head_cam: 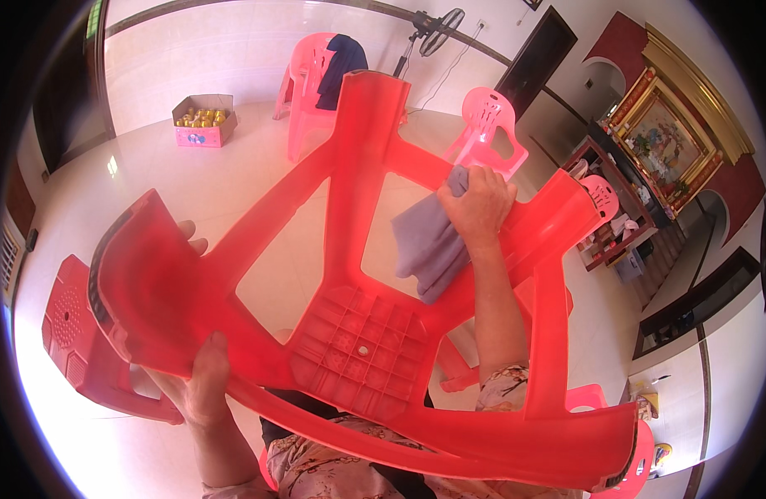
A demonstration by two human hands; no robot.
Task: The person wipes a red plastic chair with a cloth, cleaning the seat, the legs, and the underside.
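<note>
A red plastic stool point(363, 327) is held upside down before me, its ribbed seat underside low and its legs pointing up and outward. My left hand point(207, 374) grips one leg at the left, with the thumb on the near edge and fingertips showing behind the far edge. In my right hand point(479, 203) is a bunched grey cloth point(429, 243). That hand presses it on the crossbar between the two far legs, and the cloth's loose end hangs inside the stool frame.
Another red stool point(77, 337) stands at the left. Pink plastic chairs point(487, 121) are farther off, one with dark clothing point(343, 68) over it. A carton of cans point(200, 128) sits on the tiled floor, and a standing fan point(429, 31) is by the wall.
</note>
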